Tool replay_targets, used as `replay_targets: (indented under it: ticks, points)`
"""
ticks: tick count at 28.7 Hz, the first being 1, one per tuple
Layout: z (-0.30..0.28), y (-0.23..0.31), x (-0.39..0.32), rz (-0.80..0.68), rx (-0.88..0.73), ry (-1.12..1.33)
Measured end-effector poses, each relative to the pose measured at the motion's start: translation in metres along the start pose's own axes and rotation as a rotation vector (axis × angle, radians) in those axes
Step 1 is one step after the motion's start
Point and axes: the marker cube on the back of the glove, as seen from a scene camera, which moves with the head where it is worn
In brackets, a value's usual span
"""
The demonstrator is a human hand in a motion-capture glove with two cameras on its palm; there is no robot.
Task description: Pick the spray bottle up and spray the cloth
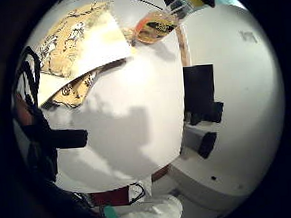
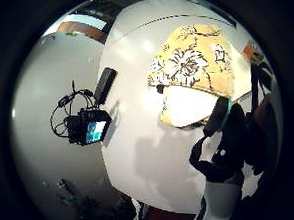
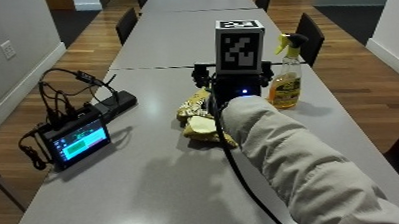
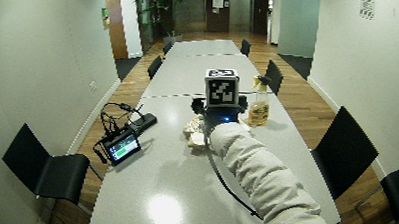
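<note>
1. Grey counter (image 3: 156,190) runs long under my arm, and at its left edge a small screen device (image 3: 75,137) glows green among a tangle of black cables, with a black box (image 3: 117,101) just beyond it.
2. Moving right, the cloth (image 3: 198,123), yellow with a flower print and a pale underside, lies bunched on the counter near the middle, just left of my sleeve (image 3: 297,165).
3. My gloved right grip (image 2: 225,145) hovers above the counter, beside and partly over the cloth; in the outside view it is mostly hidden behind the rig on its back.
4. From the palm views the black fingers (image 1: 62,139) seem loosely bent with nothing between them, though the edges of those views are dark, so I say that with some caution. I have hold of nothing.
5. Furthest right, the spray bottle (image 3: 287,75) stands upright on the counter, amber liquid inside, yellow trigger head with a black nozzle on top. It is near my grip but apart from it, and apart from the cloth as well.
</note>
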Motion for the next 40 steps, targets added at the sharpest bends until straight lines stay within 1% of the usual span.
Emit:
replay_targets:
  ticks: [22, 25, 29, 32, 34, 37, 40]
  points:
    - [-0.015, 0.004, -0.009, -0.025, 0.042, -0.04]
    - [-0.019, 0.006, -0.001, -0.044, 0.061, -0.086]
    - [-0.027, 0.008, 0.033, -0.058, 0.174, -0.299]
    - [-0.028, 0.004, 0.066, -0.015, 0.234, -0.478]
    - [-0.024, -0.005, 0.099, 0.032, 0.277, -0.646]
    - [-0.006, -0.024, 0.151, 0.084, 0.342, -0.898]
    - [0.02, -0.037, 0.188, 0.111, 0.343, -1.048]
